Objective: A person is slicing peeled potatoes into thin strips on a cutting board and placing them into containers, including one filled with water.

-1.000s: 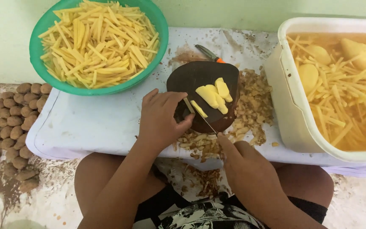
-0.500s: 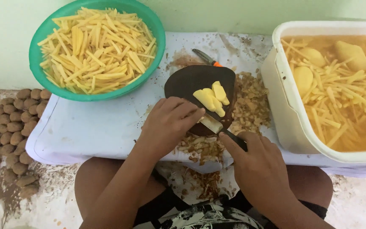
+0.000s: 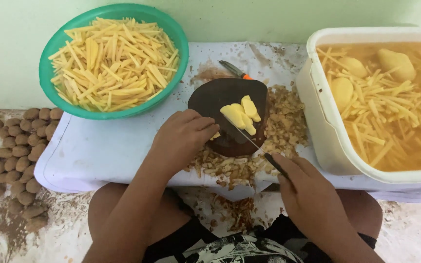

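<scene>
Two bare forearms, no sleeves in view. Left hand bare: no glove, ring or wristband. Right hand bare too, nothing worn at the wrist. Both knees bare, thighs uncovered down to the frame's lower part. Dark shorts, black, the edge visible on both legs. Shirt at the bottom edge, black with a white and grey print, the pattern cut off by the frame. No watch or jewellery seen. Feet out of view.
</scene>
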